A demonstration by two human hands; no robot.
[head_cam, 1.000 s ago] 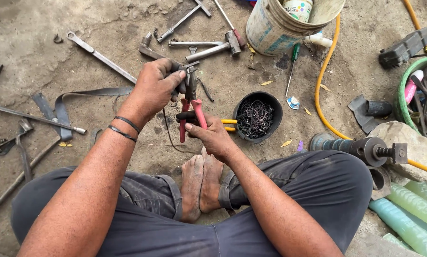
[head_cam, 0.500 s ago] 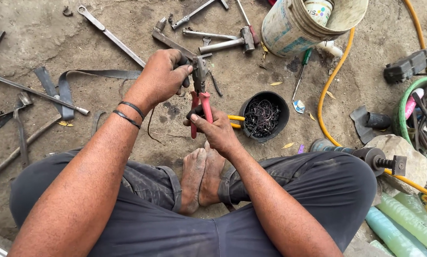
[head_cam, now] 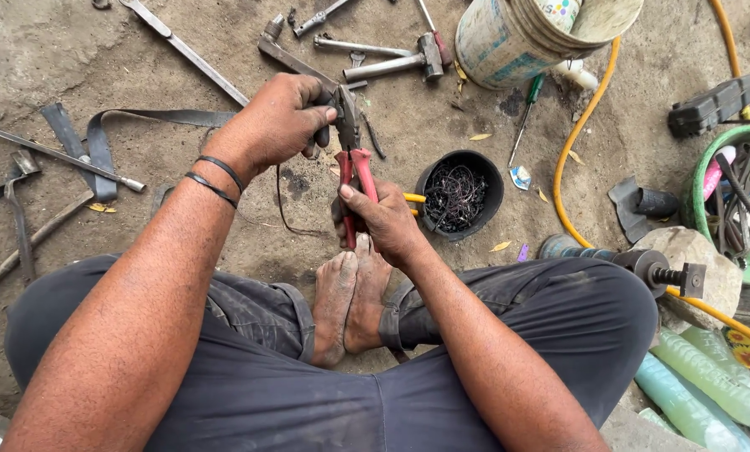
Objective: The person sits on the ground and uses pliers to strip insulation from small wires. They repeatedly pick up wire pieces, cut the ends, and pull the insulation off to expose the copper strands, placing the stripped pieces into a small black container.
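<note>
I sit cross-legged on a dirt floor. My right hand (head_cam: 381,219) grips the red handles of a pair of pliers (head_cam: 351,159), whose jaws point up and away. My left hand (head_cam: 276,121), with two dark bands at the wrist, pinches a small dark part at the plier jaws. A thin wire (head_cam: 284,209) hangs down from that spot. Just right of the pliers stands a black bowl (head_cam: 429,177) holding tangled dark wire bits.
Wrenches and a hammer (head_cam: 396,60) lie at the top, long metal rods (head_cam: 57,155) and a rubber strip (head_cam: 132,121) at the left. A dirty bucket (head_cam: 496,38), yellow hose (head_cam: 571,159), screwdriver (head_cam: 525,113), threaded tool on a stone (head_cam: 655,268) and green bottles (head_cam: 709,381) are at the right.
Both hands with the pliers stay together; the view has shifted so they sit slightly lower and right in frame. The grip looks the same.
</note>
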